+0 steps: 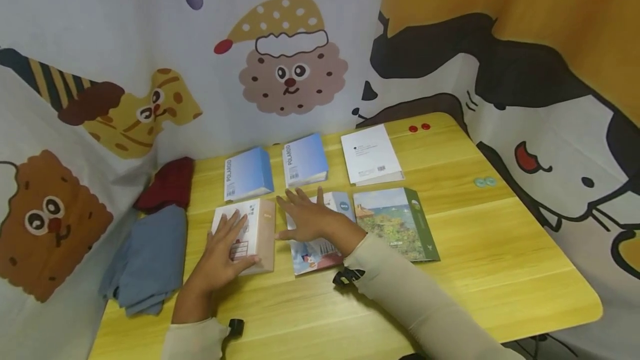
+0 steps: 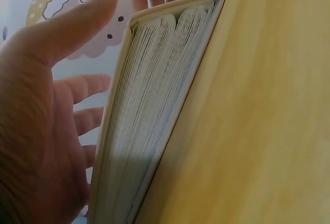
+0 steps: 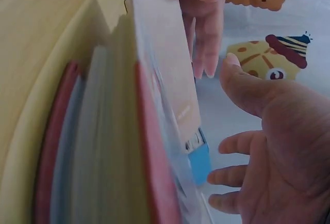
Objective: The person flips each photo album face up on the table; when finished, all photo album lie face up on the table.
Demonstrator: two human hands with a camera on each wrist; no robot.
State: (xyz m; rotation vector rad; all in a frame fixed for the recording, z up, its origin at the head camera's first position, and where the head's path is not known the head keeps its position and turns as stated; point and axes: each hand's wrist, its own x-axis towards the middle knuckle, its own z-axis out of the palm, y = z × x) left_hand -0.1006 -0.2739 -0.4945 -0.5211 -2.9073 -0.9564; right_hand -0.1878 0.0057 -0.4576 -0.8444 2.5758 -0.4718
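Fingers spread, my left hand (image 1: pixel 220 254) lies over the white cover of a thick album with a beige spine (image 1: pixel 266 232). In the left wrist view, the page edges of that album (image 2: pixel 149 84) face the camera beside the hand. My right hand (image 1: pixel 310 218), also spread, is over an album with an illustrated cover (image 1: pixel 305 260), its upper part partly hidden by the hand. Red and white edges of this album (image 3: pixel 149 141) show in the right wrist view. To its right lies an album with a seaside landscape and a green spine (image 1: pixel 392 218).
Behind are two blue POLAROID albums (image 1: pixel 250 174) (image 1: pixel 307 160) and a white album (image 1: pixel 370 151) showing a barcode. Folded grey-blue cloth (image 1: pixel 152 260) and dark red cloth (image 1: pixel 167 185) lie at the table's left edge. Red buttons (image 1: pixel 419 128) and pale green buttons (image 1: pixel 485 181) sit at the right.
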